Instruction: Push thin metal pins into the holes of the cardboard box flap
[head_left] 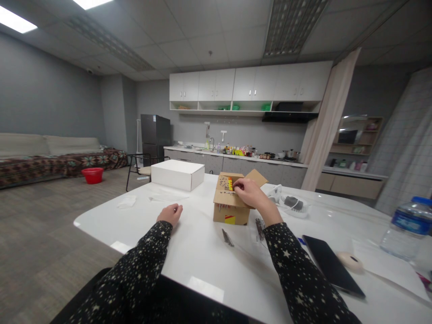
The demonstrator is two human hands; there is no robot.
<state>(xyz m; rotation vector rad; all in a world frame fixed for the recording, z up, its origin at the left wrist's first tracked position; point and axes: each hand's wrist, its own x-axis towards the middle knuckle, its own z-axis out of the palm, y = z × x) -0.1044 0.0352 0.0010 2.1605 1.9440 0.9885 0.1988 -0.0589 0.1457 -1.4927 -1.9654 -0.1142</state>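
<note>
A small brown cardboard box [229, 209] with red and yellow markings stands on the white table [202, 252], its flaps open. My right hand [251, 194] rests on the box's top, fingertips pinched at something small near the opening; what they touch is too small to tell. My left hand [170, 213] lies on the table to the left of the box, fingers curled, holding nothing. Several thin metal pieces [227, 237] lie on the table just in front of the box, and more of them [259, 227] lie beside my right wrist.
A white closed box [177, 174] sits at the table's far left. White goggles-like gear [290, 203] lies behind the brown box. A black phone [332, 265], a small round white object [350, 261] and a water bottle [407, 229] are at right. A kitchen counter [236, 157] runs behind.
</note>
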